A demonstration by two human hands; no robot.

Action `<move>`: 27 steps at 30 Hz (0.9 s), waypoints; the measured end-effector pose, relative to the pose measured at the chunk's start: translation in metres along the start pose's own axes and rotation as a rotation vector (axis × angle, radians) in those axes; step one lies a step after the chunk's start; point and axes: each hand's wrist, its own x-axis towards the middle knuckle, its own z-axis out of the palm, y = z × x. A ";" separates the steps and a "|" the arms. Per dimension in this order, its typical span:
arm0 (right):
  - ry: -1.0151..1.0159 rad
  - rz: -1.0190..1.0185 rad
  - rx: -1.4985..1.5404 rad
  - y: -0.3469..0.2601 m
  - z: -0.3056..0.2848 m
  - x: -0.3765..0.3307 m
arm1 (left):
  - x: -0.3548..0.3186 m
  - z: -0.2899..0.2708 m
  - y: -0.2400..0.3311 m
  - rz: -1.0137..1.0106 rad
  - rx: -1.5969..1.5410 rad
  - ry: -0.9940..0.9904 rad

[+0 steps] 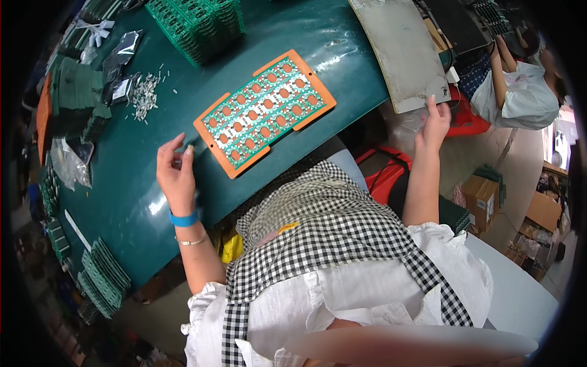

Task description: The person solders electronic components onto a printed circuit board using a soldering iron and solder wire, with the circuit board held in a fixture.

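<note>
An orange tray [203, 133] lies on the green table and carries a panel of green circuit boards [267, 105] with rows of oval openings. Just off the tray's lower left edge is my left hand [176, 168], its fingers loosely bent and apart, with nothing seen in them. A blue band circles that wrist. My right hand [435, 125] is raised at the far right, its fingertips at the near corner of a worn grey board [400, 58]. Its thumb stands apart from the fingers, and no grip on the board shows.
A tall stack of green circuit panels [199, 27] stands at the back. Small white parts [145, 98] lie scattered at left, beside dark plastic bags [122, 52] and stacked green panels [79, 92]. More panels [104, 275] stand at lower left. Another person [516, 92] sits at right, above a cardboard box [480, 200].
</note>
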 end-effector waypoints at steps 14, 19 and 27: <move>-0.825 0.325 0.507 -0.061 0.029 0.011 | -0.015 -0.004 0.057 -0.275 -0.833 -0.301; -1.255 0.222 0.232 -0.057 0.136 -0.032 | -0.014 0.010 0.040 -0.370 -0.884 -0.236; -1.089 -0.308 -0.368 -0.043 0.155 -0.057 | -0.020 0.012 0.009 -0.399 -0.320 -0.166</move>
